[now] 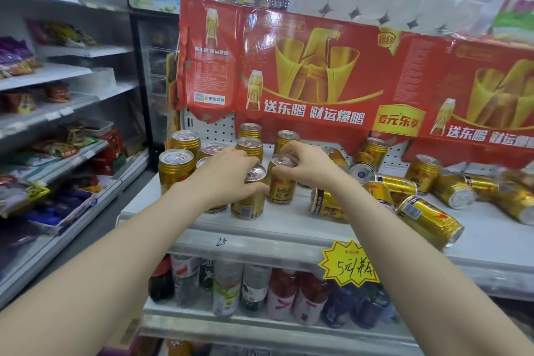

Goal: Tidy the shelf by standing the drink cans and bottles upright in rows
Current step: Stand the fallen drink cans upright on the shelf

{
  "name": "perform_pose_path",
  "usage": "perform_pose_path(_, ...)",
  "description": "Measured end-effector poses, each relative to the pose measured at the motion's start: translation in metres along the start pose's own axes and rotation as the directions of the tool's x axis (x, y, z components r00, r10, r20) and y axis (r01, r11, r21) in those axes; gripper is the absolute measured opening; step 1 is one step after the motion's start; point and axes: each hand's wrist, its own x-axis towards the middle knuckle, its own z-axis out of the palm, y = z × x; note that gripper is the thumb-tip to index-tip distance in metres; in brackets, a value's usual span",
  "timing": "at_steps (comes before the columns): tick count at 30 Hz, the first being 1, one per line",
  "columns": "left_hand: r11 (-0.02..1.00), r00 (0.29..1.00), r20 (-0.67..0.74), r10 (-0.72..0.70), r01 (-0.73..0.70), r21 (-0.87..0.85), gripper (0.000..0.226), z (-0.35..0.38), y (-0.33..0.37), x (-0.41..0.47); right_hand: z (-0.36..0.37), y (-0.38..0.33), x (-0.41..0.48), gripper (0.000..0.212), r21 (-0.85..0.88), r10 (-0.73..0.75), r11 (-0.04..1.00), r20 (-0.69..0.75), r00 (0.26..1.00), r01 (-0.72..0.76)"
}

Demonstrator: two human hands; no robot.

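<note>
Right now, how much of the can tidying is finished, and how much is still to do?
Roughly half. Done: a group of gold cans stands upright at the shelf's left end. In hand: the left hand grips one upright can, and the right hand holds the top of the can beside it. Left: many cans on their sides to the right, on the white shelf.

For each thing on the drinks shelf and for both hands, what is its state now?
Left hand: gripping an upright gold can.
Right hand: fingers on the top of a second upright can.
Cans at back left: upright, in rows.
Cans on the right: mostly lying on their sides.
Bottles on the lower shelf: upright.
</note>
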Motion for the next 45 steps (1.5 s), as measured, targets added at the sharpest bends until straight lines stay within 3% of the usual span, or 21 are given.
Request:
perform_pose_path(4,1.0,1.0,0.012,-0.001,0.001,0.015,0.067,-0.003,0.004,0.008,-0.022,0.015,-0.001,0.056,0.1,-0.009,0.995,0.052,0.999,0.004)
perform_pose_path(8,1.0,0.999,-0.049,-0.02,0.021,0.003,0.065,-0.012,0.015,0.029,-0.065,0.058,0.007,0.04,0.147,0.1,0.986,-0.128,0.987,-0.081)
perform_pose_path(10,1.0,0.999,-0.044,-0.02,0.021,0.003,0.066,-0.011,0.022,0.041,-0.073,0.079,0.015,0.051,0.048,0.141,0.989,-0.06,0.988,-0.138)
perform_pose_path(13,1.0,1.0,0.002,-0.023,0.023,0.011,0.061,-0.004,0.032,0.057,-0.061,0.093,0.028,0.086,-0.063,0.164,0.986,0.155,0.974,-0.155)
perform_pose_path(15,0.999,0.999,0.042,-0.03,0.029,0.024,0.056,0.003,0.036,0.063,-0.046,0.093,0.034,0.095,-0.078,0.129,0.99,0.196,0.972,-0.116)
perform_pose_path(20,0.997,0.995,0.062,-0.072,0.072,0.004,0.049,0.01,0.038,0.068,-0.025,0.083,0.045,0.07,0.001,0.011,1.0,0.126,0.992,-0.011)
perform_pose_path(28,0.994,0.993,0.053,-0.11,0.108,0.035,0.052,0.009,0.038,0.069,-0.034,0.09,0.047,0.08,0.113,-0.058,0.993,0.189,0.98,0.037)
perform_pose_path(30,0.992,0.994,0.028,-0.102,0.1,0.075,0.053,0.008,0.042,0.074,-0.045,0.105,0.043,0.073,0.035,-0.027,0.999,0.137,0.99,0.022)
perform_pose_path(32,0.991,0.995,-0.016,-0.095,0.096,0.09,0.058,0.008,0.051,0.083,-0.049,0.119,0.041,0.068,-0.165,0.043,0.986,0.037,0.998,-0.036)
perform_pose_path(35,0.997,0.999,-0.022,-0.04,0.041,0.064,0.057,0.012,0.067,0.098,-0.039,0.13,0.037,0.085,-0.414,0.168,0.9,0.033,0.985,-0.14)
perform_pose_path(37,0.998,1.0,0.017,-0.006,0.005,0.06,0.055,0.017,0.073,0.105,-0.028,0.131,0.036,0.094,-0.52,0.171,0.845,0.039,0.985,-0.126)
perform_pose_path(40,0.997,1.0,0.029,0.006,-0.008,0.078,0.054,0.026,0.072,0.108,-0.02,0.128,0.037,0.086,-0.571,0.094,0.817,-0.005,0.996,-0.08)
perform_pose_path(45,0.996,1.0,-0.004,0.016,-0.016,0.089,0.054,0.03,0.069,0.109,-0.023,0.121,0.032,0.063,-0.489,0.049,0.872,0.012,0.999,-0.037)
